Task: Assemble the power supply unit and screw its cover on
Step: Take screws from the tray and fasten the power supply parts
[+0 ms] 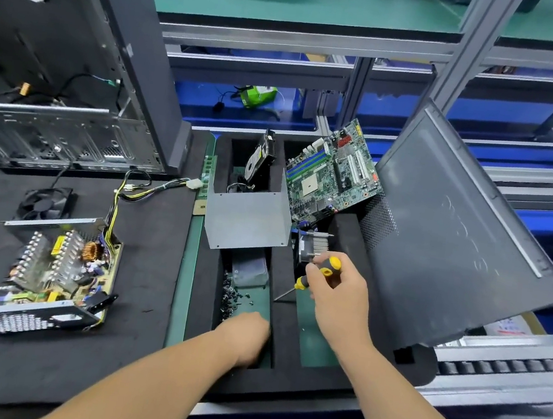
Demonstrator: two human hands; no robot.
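Bright, even overhead light; soft shadows. Wide-angle bending at edges, esp. 3 & 9 o'clock. Slight blur throughout.

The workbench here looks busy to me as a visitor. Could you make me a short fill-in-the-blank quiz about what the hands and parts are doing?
1. The right hand grips a yellow and black ____.
2. The left hand reaches into the tray compartment holding small black ____.
3. The open power supply lies on the black mat to the person's ____.
4. The bent grey metal cover rests on the ____.

Missing words: screwdriver; screws; left; tray
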